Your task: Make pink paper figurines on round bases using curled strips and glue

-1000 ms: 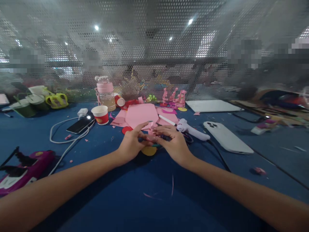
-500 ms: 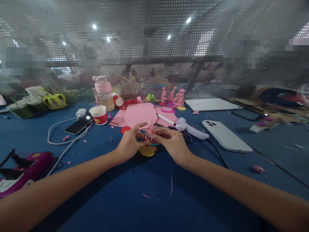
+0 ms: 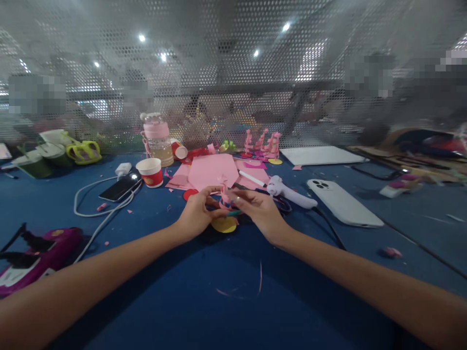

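Between my hands stands a small pink paper figure (image 3: 224, 194), twisted and tower-like. My left hand (image 3: 195, 214) pinches it low on its left side. The fingers of my right hand (image 3: 260, 214) are closed at its right side, partly hiding it. Just below lies a yellow disc (image 3: 224, 225), with a bit of teal edge above it. Pink paper sheets (image 3: 213, 170) are spread behind my hands, with a white pen (image 3: 251, 178) on them. A pale lilac glue gun (image 3: 290, 193) rests right of my right hand, and a red disc (image 3: 190, 195) is left of my fingers.
Similar pink paper figures (image 3: 270, 143) stand at the back. A paper cup (image 3: 150, 173), a pink-lidded bottle (image 3: 156, 141) and a black phone (image 3: 120, 188) with a white cable are at left. A white phone (image 3: 345, 204) lies at right; a purple power strip (image 3: 44, 257) is front left.
My right fingers have shifted slightly off the pink paper figure, so more of it shows and it looks more upright. Both hands stay in about the same place.
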`<move>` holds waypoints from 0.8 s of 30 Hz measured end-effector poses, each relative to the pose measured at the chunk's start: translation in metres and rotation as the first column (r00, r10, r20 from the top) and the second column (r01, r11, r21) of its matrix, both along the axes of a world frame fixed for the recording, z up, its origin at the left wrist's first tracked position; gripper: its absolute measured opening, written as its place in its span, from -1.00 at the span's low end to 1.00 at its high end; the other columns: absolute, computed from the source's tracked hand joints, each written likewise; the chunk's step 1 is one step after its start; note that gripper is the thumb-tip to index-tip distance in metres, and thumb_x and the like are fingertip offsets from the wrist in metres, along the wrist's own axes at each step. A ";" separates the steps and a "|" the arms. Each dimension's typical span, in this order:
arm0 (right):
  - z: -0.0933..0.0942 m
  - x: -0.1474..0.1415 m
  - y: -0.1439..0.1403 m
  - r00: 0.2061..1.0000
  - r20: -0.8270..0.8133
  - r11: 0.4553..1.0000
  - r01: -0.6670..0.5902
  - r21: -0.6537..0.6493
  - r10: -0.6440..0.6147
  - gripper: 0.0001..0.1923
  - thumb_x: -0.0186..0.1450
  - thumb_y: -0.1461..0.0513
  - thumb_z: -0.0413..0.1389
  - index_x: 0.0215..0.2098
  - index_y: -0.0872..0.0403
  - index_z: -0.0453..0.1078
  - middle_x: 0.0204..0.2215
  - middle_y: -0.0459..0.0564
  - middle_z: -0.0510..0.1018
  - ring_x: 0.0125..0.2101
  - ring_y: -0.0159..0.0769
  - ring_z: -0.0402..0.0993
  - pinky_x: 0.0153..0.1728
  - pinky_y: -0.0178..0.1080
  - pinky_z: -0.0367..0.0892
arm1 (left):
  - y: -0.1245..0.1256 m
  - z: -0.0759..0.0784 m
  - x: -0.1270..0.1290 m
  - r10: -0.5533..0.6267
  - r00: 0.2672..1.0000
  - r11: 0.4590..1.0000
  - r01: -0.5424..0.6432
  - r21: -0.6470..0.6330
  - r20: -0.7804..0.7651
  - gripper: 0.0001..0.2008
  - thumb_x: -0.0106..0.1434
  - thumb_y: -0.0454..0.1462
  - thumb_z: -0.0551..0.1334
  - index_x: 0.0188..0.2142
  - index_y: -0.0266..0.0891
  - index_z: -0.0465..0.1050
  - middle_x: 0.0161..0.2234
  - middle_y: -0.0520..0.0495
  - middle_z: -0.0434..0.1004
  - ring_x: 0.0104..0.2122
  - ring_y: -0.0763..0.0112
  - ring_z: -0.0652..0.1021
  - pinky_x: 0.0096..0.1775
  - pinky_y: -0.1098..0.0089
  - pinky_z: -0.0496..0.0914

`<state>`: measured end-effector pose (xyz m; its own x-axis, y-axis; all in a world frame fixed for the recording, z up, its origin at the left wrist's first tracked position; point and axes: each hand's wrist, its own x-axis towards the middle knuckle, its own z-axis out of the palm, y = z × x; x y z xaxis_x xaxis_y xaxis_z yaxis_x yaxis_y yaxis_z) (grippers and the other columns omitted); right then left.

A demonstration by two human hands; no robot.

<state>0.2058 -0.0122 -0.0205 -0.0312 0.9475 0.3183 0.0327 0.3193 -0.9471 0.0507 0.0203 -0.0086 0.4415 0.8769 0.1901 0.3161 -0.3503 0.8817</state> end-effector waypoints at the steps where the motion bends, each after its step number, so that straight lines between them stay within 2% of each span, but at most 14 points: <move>1: 0.000 0.001 -0.001 1.000 -0.014 1.000 -0.001 0.016 0.001 -0.59 0.11 -0.07 0.03 -0.27 0.03 0.45 -0.31 -0.01 0.54 -0.29 -0.24 0.44 -0.17 -0.10 0.30 | -0.001 0.001 0.000 0.020 1.000 1.000 -0.020 0.012 0.011 -0.43 -0.08 -0.36 0.31 -0.02 -0.30 0.24 -0.52 0.02 0.54 -0.46 0.42 0.54 -0.36 0.45 0.40; 4: 0.001 0.005 -0.003 0.994 0.064 0.990 0.078 0.118 -0.086 -0.54 0.24 -0.06 -0.17 -0.25 0.01 0.43 -0.29 -0.03 0.51 -0.21 -0.26 0.38 -0.04 -0.09 0.17 | -0.002 0.001 0.000 0.073 0.996 0.996 -0.076 0.054 0.056 -0.42 -0.07 -0.34 0.30 -0.01 -0.31 0.23 -0.52 0.02 0.53 -0.43 0.41 0.54 -0.33 0.44 0.40; 7: -0.001 0.010 -0.003 0.928 0.320 0.965 0.120 0.233 -0.193 -0.51 0.24 -0.08 -0.20 -0.31 0.02 0.43 -0.35 0.00 0.49 -0.19 -0.20 0.32 -0.07 -0.07 0.15 | -0.001 0.000 0.000 0.111 0.992 0.992 -0.115 0.059 0.059 -0.52 -0.06 -0.31 0.30 -0.10 -0.32 0.30 -0.50 -0.02 0.54 -0.42 0.39 0.55 -0.34 0.43 0.41; 9: -0.003 0.012 -0.002 0.850 0.474 0.948 0.086 0.308 -0.231 -0.50 0.23 -0.10 -0.20 -0.30 0.03 0.41 -0.35 0.02 0.49 -0.19 -0.16 0.28 -0.12 -0.08 0.15 | 0.000 -0.001 -0.001 0.110 0.993 0.992 -0.113 0.053 0.050 -0.59 -0.05 -0.31 0.30 -0.16 -0.33 0.33 -0.48 -0.04 0.54 -0.42 0.38 0.55 -0.35 0.43 0.41; 12: -0.006 0.015 0.001 0.751 0.613 0.924 -0.008 0.381 -0.246 -0.57 0.22 -0.07 -0.13 -0.27 0.04 0.37 -0.32 0.03 0.49 -0.20 -0.14 0.26 -0.16 -0.09 0.14 | 0.001 -0.001 -0.001 0.098 0.995 0.993 -0.100 0.055 0.033 -0.64 -0.06 -0.33 0.30 -0.21 -0.33 0.33 -0.49 -0.02 0.53 -0.44 0.41 0.54 -0.37 0.46 0.41; 15: -0.004 0.018 0.003 0.675 0.683 0.911 -0.038 0.412 -0.280 -0.67 0.18 -0.03 -0.02 -0.37 0.06 0.34 -0.40 0.02 0.47 -0.28 -0.15 0.25 -0.23 -0.11 0.15 | 0.002 -0.001 -0.001 0.084 0.996 0.996 -0.084 0.036 0.004 -0.65 -0.09 -0.37 0.31 -0.25 -0.31 0.33 -0.54 0.03 0.51 -0.45 0.42 0.54 -0.39 0.47 0.40; 17: -0.001 0.019 0.003 0.651 0.699 0.909 -0.034 0.414 -0.294 -0.72 0.14 0.01 0.05 -0.45 0.06 0.32 -0.47 0.00 0.46 -0.32 -0.17 0.23 -0.27 -0.13 0.15 | 0.002 -0.002 -0.001 0.065 0.998 0.998 -0.065 -0.004 0.007 -0.67 -0.09 -0.40 0.30 -0.28 -0.31 0.32 -0.55 0.04 0.50 -0.46 0.43 0.54 -0.41 0.49 0.39; 21: 0.002 0.020 0.002 0.667 0.700 0.917 -0.061 0.393 -0.255 -0.75 0.11 0.07 0.12 -0.58 0.06 0.29 -0.57 -0.06 0.43 -0.38 -0.22 0.22 -0.34 -0.19 0.16 | 0.006 -0.004 -0.002 -0.030 0.996 0.992 0.040 -0.117 0.081 -0.66 -0.08 -0.39 0.29 -0.26 -0.31 0.28 -0.55 0.05 0.50 -0.49 0.46 0.53 -0.42 0.49 0.38; 24: 0.002 0.021 0.002 0.685 0.681 0.917 -0.050 0.397 -0.257 -0.74 0.08 0.09 0.15 -0.63 0.06 0.28 -0.60 -0.07 0.41 -0.40 -0.24 0.22 -0.37 -0.21 0.17 | 0.009 -0.003 -0.004 -0.129 0.983 0.968 0.153 -0.197 0.132 -0.62 -0.10 -0.37 0.30 -0.25 -0.34 0.29 -0.53 0.03 0.51 -0.48 0.46 0.52 -0.38 0.47 0.37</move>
